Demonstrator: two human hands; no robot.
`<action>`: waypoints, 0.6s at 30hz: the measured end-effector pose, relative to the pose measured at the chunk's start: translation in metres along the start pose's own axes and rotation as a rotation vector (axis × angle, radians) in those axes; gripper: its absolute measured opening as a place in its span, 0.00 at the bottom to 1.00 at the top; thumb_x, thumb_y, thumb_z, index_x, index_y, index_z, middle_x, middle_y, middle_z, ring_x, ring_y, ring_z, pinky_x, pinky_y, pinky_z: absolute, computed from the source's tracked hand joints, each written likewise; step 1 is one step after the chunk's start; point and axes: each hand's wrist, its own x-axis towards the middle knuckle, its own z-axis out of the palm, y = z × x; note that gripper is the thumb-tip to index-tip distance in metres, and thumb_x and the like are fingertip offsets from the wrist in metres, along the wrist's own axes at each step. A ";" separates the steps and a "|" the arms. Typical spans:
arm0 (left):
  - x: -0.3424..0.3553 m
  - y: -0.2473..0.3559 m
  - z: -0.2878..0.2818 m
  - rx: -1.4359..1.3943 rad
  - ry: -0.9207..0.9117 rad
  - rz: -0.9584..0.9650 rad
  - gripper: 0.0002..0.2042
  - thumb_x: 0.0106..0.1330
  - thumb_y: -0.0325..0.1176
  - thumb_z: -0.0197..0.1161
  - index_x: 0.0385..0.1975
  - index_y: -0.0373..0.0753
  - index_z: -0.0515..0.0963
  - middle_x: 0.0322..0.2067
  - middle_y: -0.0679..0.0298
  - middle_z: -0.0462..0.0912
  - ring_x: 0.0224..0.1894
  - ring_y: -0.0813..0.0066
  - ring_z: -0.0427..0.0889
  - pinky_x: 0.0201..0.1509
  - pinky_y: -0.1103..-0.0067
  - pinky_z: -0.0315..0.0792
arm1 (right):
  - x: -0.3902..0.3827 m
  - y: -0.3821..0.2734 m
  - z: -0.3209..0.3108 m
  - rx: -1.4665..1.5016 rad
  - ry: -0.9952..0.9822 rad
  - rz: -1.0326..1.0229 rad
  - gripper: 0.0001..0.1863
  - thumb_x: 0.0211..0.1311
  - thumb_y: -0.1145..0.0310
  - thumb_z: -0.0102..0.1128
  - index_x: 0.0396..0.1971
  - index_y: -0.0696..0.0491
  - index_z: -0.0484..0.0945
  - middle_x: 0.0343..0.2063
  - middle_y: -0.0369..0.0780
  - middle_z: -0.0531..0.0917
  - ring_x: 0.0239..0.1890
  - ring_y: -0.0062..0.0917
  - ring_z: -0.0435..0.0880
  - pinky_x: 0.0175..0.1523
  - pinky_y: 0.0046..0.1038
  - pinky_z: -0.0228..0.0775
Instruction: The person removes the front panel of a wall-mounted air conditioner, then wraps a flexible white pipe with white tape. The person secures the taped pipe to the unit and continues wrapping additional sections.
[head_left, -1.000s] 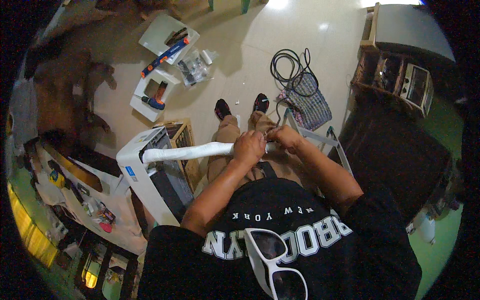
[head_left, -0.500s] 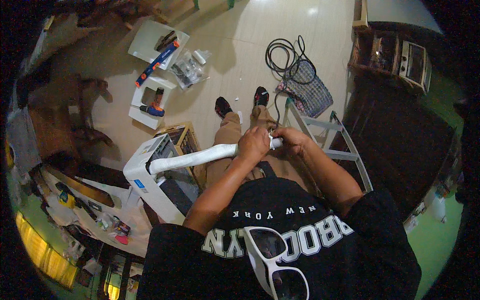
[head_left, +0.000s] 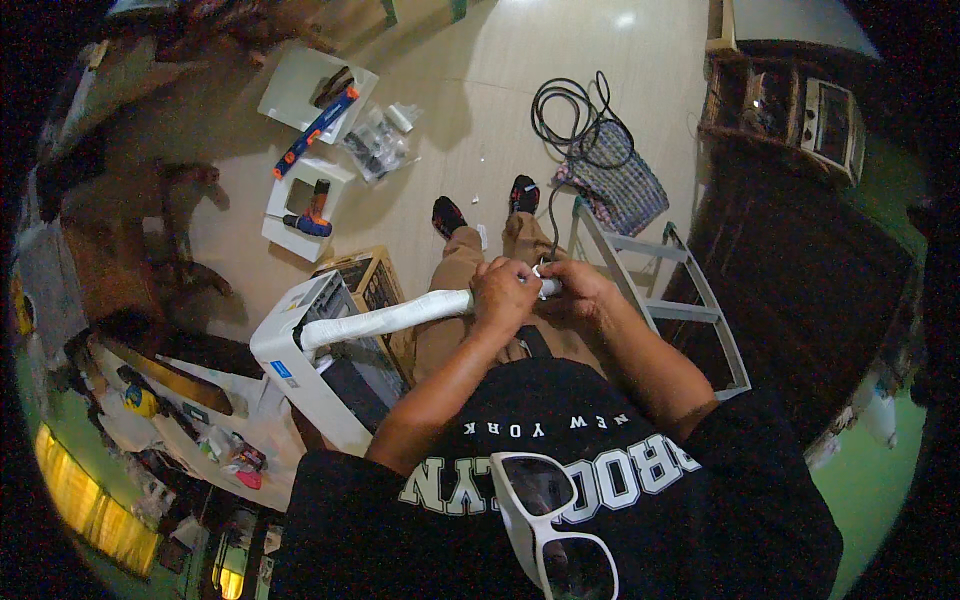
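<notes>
A thick hose wrapped in white tape (head_left: pixel 395 318) runs from a white boxy appliance (head_left: pixel 300 350) at my left across my thighs. My left hand (head_left: pixel 503 294) is closed around the hose near its far end, fingers bent over the top. Close beside it, my right hand (head_left: pixel 583 290) pinches at the grey-white tip of the hose, where a small white strip shows between both hands. A black cable (head_left: pixel 554 215) leads from there toward the floor. What exactly the right fingertips grip is hidden.
An aluminium stepladder (head_left: pixel 690 310) lies at my right. Ahead are a coiled black cable (head_left: pixel 560 110) on a woven mat (head_left: pixel 620 185), a blue spirit level (head_left: pixel 315 132), a cordless drill (head_left: pixel 312 215), white panels (head_left: pixel 290 85) and a plastic bag of parts (head_left: pixel 375 150). A cardboard box (head_left: pixel 375 285) stands behind the appliance.
My left hand has shifted slightly, its fingers now bent nearer the hose's tip and the right hand. The right hand stays at the tip. The view has moved a little.
</notes>
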 end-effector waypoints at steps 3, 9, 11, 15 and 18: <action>-0.002 0.004 0.005 0.061 0.065 -0.029 0.08 0.57 0.39 0.67 0.25 0.43 0.84 0.34 0.53 0.84 0.45 0.47 0.80 0.52 0.58 0.72 | 0.000 0.000 -0.003 -0.152 0.025 -0.094 0.14 0.64 0.74 0.59 0.50 0.54 0.75 0.40 0.45 0.83 0.42 0.38 0.85 0.47 0.49 0.84; -0.001 0.008 0.014 0.120 0.017 -0.087 0.11 0.58 0.42 0.65 0.27 0.41 0.82 0.38 0.53 0.84 0.49 0.48 0.78 0.56 0.55 0.69 | 0.014 -0.008 -0.013 -0.368 0.042 -0.156 0.06 0.65 0.69 0.62 0.38 0.54 0.82 0.36 0.41 0.83 0.42 0.35 0.84 0.46 0.45 0.81; 0.000 0.008 0.018 0.160 -0.011 -0.112 0.12 0.58 0.43 0.65 0.29 0.40 0.82 0.39 0.52 0.84 0.50 0.48 0.78 0.56 0.54 0.69 | 0.014 -0.011 -0.018 -0.476 -0.032 -0.208 0.08 0.65 0.68 0.62 0.40 0.54 0.83 0.36 0.40 0.84 0.42 0.33 0.83 0.46 0.42 0.80; 0.001 0.006 0.023 0.168 -0.049 -0.105 0.12 0.58 0.39 0.63 0.31 0.34 0.80 0.38 0.48 0.83 0.47 0.44 0.79 0.55 0.53 0.69 | 0.019 -0.015 -0.031 -0.515 0.002 -0.135 0.10 0.64 0.68 0.61 0.42 0.53 0.85 0.36 0.39 0.85 0.39 0.31 0.83 0.46 0.35 0.79; 0.002 0.000 0.020 0.154 -0.083 -0.065 0.14 0.58 0.39 0.63 0.31 0.32 0.79 0.37 0.45 0.82 0.46 0.42 0.79 0.55 0.53 0.69 | 0.037 -0.018 -0.038 -0.821 -0.015 -0.164 0.12 0.65 0.65 0.61 0.43 0.54 0.86 0.37 0.40 0.87 0.38 0.29 0.84 0.47 0.33 0.78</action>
